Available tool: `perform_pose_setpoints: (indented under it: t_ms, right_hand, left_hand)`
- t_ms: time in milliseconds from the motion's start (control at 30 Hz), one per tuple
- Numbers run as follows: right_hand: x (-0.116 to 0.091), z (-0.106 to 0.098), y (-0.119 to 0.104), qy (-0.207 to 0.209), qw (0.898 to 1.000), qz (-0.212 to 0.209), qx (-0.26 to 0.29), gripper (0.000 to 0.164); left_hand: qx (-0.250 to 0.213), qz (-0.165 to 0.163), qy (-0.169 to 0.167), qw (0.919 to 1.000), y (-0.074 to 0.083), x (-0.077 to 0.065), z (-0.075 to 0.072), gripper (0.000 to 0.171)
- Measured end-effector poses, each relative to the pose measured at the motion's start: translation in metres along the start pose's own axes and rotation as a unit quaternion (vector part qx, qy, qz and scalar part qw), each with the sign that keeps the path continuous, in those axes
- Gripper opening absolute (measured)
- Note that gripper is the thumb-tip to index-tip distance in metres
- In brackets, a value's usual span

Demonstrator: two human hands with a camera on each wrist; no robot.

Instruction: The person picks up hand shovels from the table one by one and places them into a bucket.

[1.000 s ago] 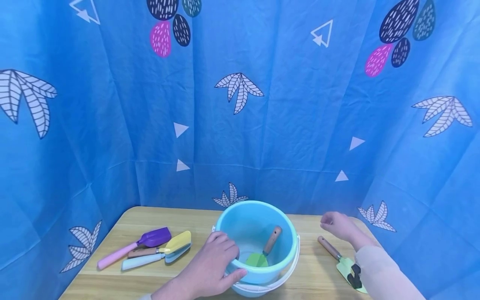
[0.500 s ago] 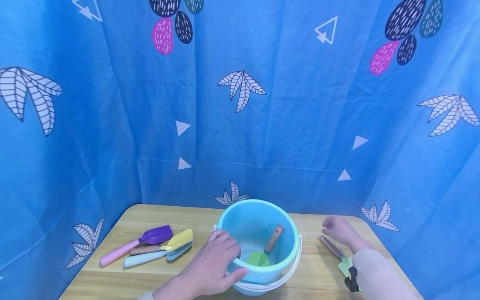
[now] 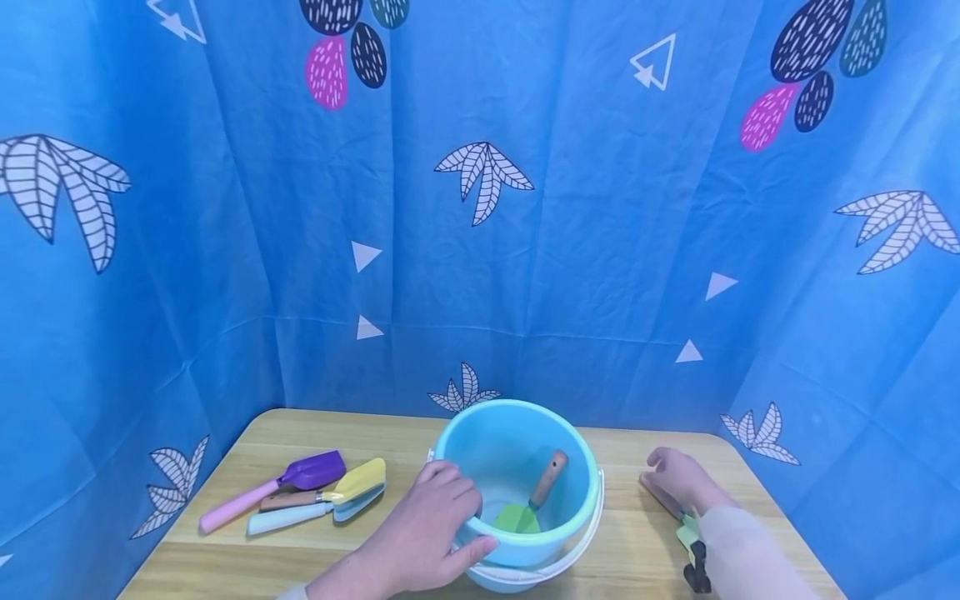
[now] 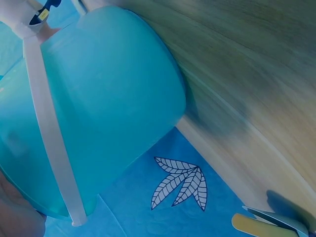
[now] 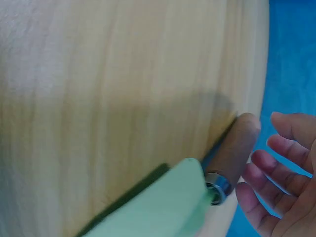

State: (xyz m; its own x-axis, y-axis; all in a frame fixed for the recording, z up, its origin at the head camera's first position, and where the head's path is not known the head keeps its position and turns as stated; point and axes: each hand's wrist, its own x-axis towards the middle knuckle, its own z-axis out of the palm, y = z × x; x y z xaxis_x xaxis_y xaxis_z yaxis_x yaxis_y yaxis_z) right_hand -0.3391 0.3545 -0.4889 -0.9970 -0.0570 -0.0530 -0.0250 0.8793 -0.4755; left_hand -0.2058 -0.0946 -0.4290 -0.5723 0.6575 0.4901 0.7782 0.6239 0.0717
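My left hand (image 3: 423,529) grips the near-left rim of a light blue bucket (image 3: 487,446), thumb outside and fingers over the edge. Inside the bucket leans a green trowel (image 3: 549,479) with its wooden handle up. In the left wrist view the bucket's wall (image 4: 123,74) fills much of the picture. My right hand (image 3: 681,482) hovers over a pale green trowel (image 5: 158,207) lying on the table. Its loosely bent fingers (image 5: 269,182) are beside the trowel's wooden handle (image 5: 234,148) and do not close round it. My right sleeve hides much of that blade in the head view.
Left of the bucket lie a purple shovel (image 3: 315,471) with a pink handle, a yellow trowel (image 3: 362,479) with a wooden handle, and a blue trowel (image 3: 288,518). A white bail handle (image 3: 577,546) hangs round the bucket. Blue patterned cloth (image 3: 480,275) surrounds the wooden table (image 3: 360,427).
My right hand has come down and nearer to the pale green trowel's handle, covering more of it. The left hand still holds the bucket's rim. The head view has shifted slightly.
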Motion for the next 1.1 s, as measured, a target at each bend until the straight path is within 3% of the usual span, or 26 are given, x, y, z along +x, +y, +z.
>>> perform_pose_setpoints:
  t_ms: [500, 1100]
  right_hand:
    - [0.001, 0.017, 0.004, 0.010, 1.000, -0.001, -0.017, 0.025]
    - [0.005, 0.027, 0.005, 0.028, 0.999, 0.001, -0.039, 0.010]
  left_hand:
    - [-0.005, 0.007, 0.013, 0.9999, 0.000, 0.001, 0.000, 0.033]
    - [-0.005, 0.002, 0.004, 1.0000, 0.000, -0.001, 0.000, 0.034]
